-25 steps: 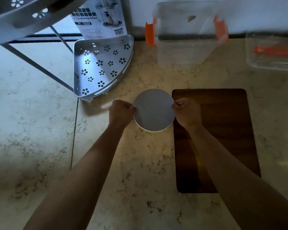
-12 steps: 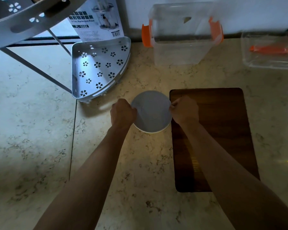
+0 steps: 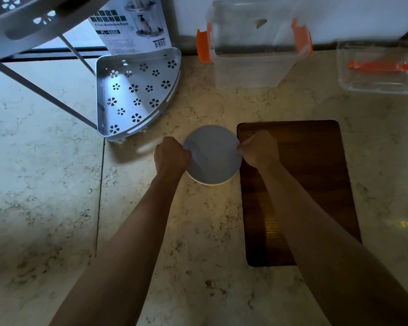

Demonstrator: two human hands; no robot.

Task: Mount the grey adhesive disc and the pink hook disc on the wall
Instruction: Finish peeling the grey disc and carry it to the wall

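The grey disc [image 3: 212, 156] is held between both hands above the marble floor [image 3: 45, 184], just left of the dark wooden board [image 3: 315, 172] that lies flat on it; the left hand [image 3: 171, 155] grips the disc's left rim with fingers curled shut, and the right hand [image 3: 260, 148] pinches the right rim, fingers closed on the edge; a thin white rim shows along the disc's lower edge, which may be a backing layer, though that cannot be told for sure.

Beyond the board, towards the wall [image 3: 339, 10], stands a clear box with orange latches [image 3: 254, 48]; right of it sits a second clear box [image 3: 379, 67] with an orange piece inside; left of the board and farther back lies a perforated metal corner shelf [image 3: 137, 95], with a printed carton [image 3: 132, 22] leaning behind it.

As to progress, the task looks to be at its start: the disc is well short of the wall and not yet pressed to anything; the pinch at the rim suggests the person is readying it, perhaps peeling a film, but that is a guess; the pink hook disc is nowhere in view, so both mountings remain to be done.
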